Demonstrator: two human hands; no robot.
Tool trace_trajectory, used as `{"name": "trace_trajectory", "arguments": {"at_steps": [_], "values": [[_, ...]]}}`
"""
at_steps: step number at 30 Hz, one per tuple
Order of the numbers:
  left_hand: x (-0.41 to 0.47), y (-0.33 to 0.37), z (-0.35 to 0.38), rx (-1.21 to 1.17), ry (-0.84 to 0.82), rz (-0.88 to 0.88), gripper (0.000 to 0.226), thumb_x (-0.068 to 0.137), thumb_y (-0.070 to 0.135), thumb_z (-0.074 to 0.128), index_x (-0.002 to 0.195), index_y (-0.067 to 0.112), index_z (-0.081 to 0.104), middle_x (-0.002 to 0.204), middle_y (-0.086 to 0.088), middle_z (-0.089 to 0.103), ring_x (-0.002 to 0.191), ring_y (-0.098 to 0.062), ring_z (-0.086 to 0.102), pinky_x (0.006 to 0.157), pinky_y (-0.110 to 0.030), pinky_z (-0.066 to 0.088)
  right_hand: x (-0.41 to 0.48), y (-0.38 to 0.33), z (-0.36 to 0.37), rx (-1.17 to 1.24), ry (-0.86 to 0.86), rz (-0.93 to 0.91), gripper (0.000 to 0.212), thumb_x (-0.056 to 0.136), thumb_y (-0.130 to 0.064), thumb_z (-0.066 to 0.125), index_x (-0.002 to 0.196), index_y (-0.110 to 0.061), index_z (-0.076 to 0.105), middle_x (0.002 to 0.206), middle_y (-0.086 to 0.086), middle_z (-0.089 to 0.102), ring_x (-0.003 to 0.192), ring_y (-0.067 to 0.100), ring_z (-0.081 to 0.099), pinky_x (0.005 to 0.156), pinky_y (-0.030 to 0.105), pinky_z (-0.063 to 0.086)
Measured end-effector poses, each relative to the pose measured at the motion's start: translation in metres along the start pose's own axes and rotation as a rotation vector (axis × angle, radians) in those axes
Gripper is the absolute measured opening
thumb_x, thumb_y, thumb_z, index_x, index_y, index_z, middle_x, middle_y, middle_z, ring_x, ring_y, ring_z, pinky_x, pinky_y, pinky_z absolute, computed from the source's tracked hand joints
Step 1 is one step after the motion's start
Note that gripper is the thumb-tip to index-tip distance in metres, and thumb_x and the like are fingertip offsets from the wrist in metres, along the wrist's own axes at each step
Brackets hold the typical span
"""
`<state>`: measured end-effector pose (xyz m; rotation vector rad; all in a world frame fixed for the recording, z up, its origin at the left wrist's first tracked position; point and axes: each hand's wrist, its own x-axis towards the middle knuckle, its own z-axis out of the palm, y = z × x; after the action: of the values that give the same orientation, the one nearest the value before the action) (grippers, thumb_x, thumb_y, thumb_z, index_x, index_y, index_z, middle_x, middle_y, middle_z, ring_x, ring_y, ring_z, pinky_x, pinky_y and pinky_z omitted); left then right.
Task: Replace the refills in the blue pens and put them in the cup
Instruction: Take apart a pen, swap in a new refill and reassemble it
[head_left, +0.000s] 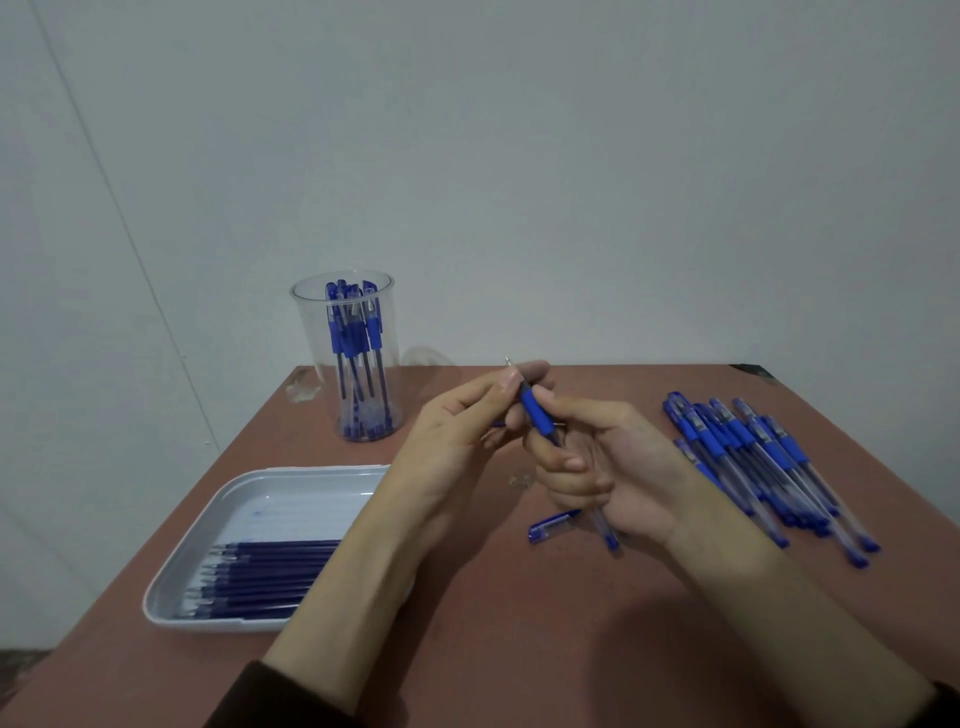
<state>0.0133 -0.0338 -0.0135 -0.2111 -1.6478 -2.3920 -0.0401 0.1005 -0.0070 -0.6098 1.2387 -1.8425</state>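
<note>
I hold one blue pen (538, 415) upright over the middle of the table. My right hand (608, 473) grips its clear barrel and blue grip from below, and my left hand (467, 421) pinches the metal tip end at the top. The pen's blue cap (551, 525) lies on the table just below my right hand. A clear plastic cup (347, 353) at the back left holds several blue pens. A pile of capped blue pens (763, 462) lies on the right. Several dark blue refills (260, 577) lie in a white tray (244, 493) at the left.
The brown table (519, 623) ends at a pale wall behind and drops off at the left beyond the tray. A small clear object (426, 356) sits at the table's back edge, right of the cup. Small scraps (519, 480) lie near my hands.
</note>
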Motion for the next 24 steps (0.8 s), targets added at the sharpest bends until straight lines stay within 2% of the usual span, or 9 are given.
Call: {"name": "trace_trajectory", "arguments": {"at_steps": [2, 4, 7, 9, 11, 14, 18, 21, 24], "values": [[0.000, 0.001, 0.001, -0.047, 0.030, 0.019, 0.026, 0.080, 0.021, 0.053, 0.097, 0.004, 0.064, 0.052, 0.007, 0.050, 0.066, -0.004, 0.062, 0.072, -0.014, 0.049, 0.001, 0.002, 0.004, -0.067, 0.032, -0.049, 0.029, 0.084, -0.035, 0.051, 0.079, -0.011, 0.066, 0.047, -0.002, 0.031, 0.031, 0.003, 0.019, 0.036, 0.019, 0.008], [0.000, 0.002, 0.002, -0.053, 0.073, 0.044, 0.025, 0.078, 0.020, 0.056, 0.093, 0.001, 0.062, 0.052, 0.008, 0.055, 0.054, -0.003, 0.055, 0.066, -0.015, 0.049, 0.004, 0.005, 0.007, -0.199, 0.120, -0.118, 0.029, 0.083, -0.038, 0.054, 0.079, -0.012, 0.066, 0.048, -0.003, 0.032, 0.034, 0.004, 0.018, 0.038, 0.020, 0.007], [0.003, 0.001, -0.001, -0.059, 0.178, 0.062, 0.022, 0.072, 0.019, 0.063, 0.084, 0.001, 0.065, 0.066, 0.001, 0.066, 0.063, -0.007, 0.062, 0.063, -0.017, 0.051, 0.006, 0.009, 0.013, -0.470, 0.271, -0.280, 0.027, 0.092, -0.029, 0.054, 0.087, -0.008, 0.070, 0.049, -0.004, 0.035, 0.037, 0.004, 0.022, 0.038, 0.016, 0.015], [0.003, -0.001, -0.002, -0.065, 0.209, 0.054, 0.021, 0.070, 0.019, 0.066, 0.082, 0.003, 0.063, 0.072, -0.004, 0.065, 0.067, -0.011, 0.063, 0.064, -0.020, 0.052, 0.006, 0.013, 0.015, -0.650, 0.332, -0.405, 0.023, 0.097, -0.018, 0.051, 0.096, -0.005, 0.069, 0.043, -0.011, 0.043, 0.036, 0.001, 0.035, 0.040, 0.009, 0.026], [0.004, -0.001, -0.001, -0.116, 0.208, 0.039, 0.024, 0.069, 0.020, 0.066, 0.088, 0.007, 0.057, 0.083, -0.006, 0.069, 0.072, -0.013, 0.065, 0.065, -0.020, 0.053, 0.007, 0.016, 0.014, -0.783, 0.362, -0.478, 0.020, 0.098, -0.013, 0.051, 0.100, -0.005, 0.069, 0.043, -0.020, 0.051, 0.044, -0.007, 0.049, 0.047, 0.006, 0.035], [0.003, 0.001, 0.000, -0.206, 0.149, 0.002, 0.039, 0.073, 0.020, 0.062, 0.110, 0.012, 0.052, 0.107, -0.009, 0.071, 0.092, -0.015, 0.068, 0.072, -0.022, 0.055, 0.010, 0.018, 0.010, -0.822, 0.448, -0.509, 0.021, 0.097, -0.016, 0.052, 0.102, -0.008, 0.071, 0.049, -0.024, 0.055, 0.052, -0.010, 0.054, 0.054, 0.006, 0.038], [0.003, 0.005, -0.003, -0.195, 0.202, -0.001, 0.038, 0.073, 0.012, 0.062, 0.111, 0.012, 0.055, 0.092, -0.006, 0.073, 0.085, -0.013, 0.070, 0.067, -0.021, 0.055, 0.012, 0.018, 0.004, -0.815, 0.551, -0.518, 0.019, 0.096, -0.026, 0.055, 0.103, -0.023, 0.072, 0.074, -0.020, 0.070, 0.075, -0.006, 0.064, 0.072, 0.016, 0.048], [0.004, 0.002, -0.006, -0.125, 0.250, 0.005, 0.027, 0.083, 0.000, 0.059, 0.106, 0.014, 0.057, 0.089, -0.004, 0.074, 0.079, -0.011, 0.069, 0.064, -0.018, 0.053, 0.010, 0.016, 0.003, -0.837, 0.507, -0.515, 0.020, 0.097, -0.019, 0.054, 0.105, -0.015, 0.072, 0.052, -0.028, 0.057, 0.055, -0.012, 0.055, 0.056, 0.005, 0.039], [0.003, 0.001, -0.004, -0.112, 0.214, 0.052, 0.033, 0.079, 0.001, 0.061, 0.109, 0.013, 0.057, 0.098, -0.008, 0.073, 0.079, -0.015, 0.069, 0.065, -0.022, 0.054, 0.008, 0.016, 0.002, -0.807, 0.417, -0.453, 0.021, 0.098, -0.015, 0.052, 0.106, -0.008, 0.070, 0.043, -0.025, 0.051, 0.046, -0.011, 0.052, 0.049, 0.004, 0.037]]}}
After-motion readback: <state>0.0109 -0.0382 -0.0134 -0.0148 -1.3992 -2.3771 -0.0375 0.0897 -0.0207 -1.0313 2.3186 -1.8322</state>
